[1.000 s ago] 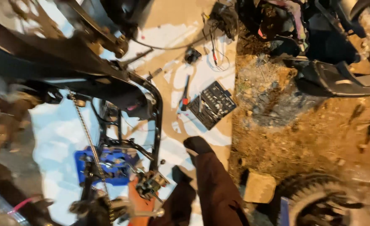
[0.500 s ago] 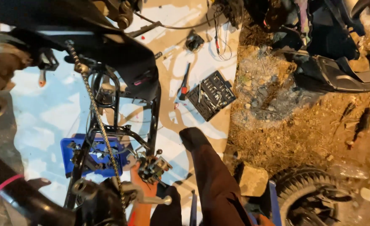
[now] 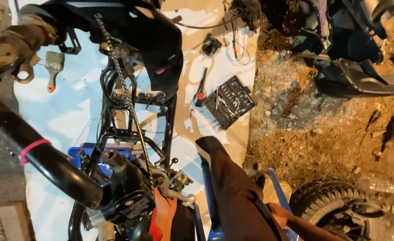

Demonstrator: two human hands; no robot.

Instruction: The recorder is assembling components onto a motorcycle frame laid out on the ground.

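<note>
packages: none | labels: none | signs: none | screens: none

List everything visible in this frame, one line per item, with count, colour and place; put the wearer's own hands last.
Motorbike frame: one, black, centre left over the sheet.
Chain: one, grey metal, hanging down along the frame.
Socket set case: one, black, open on the sheet right of the frame.
Screwdriver: one, black and red, left of the case.
Brush: one, pale bristles and orange handle, upper left.
Crate: one, blue, beneath the frame's lower part.
Ground sheet: one, white and pale blue.
Tyre: one, black, lower right on dirt.
Body panels: several, black, upper right.
Left hand: on the frame's lower parts; grip unclear.
Right hand: lower right, beside a blue bar; grip unclear.
</note>
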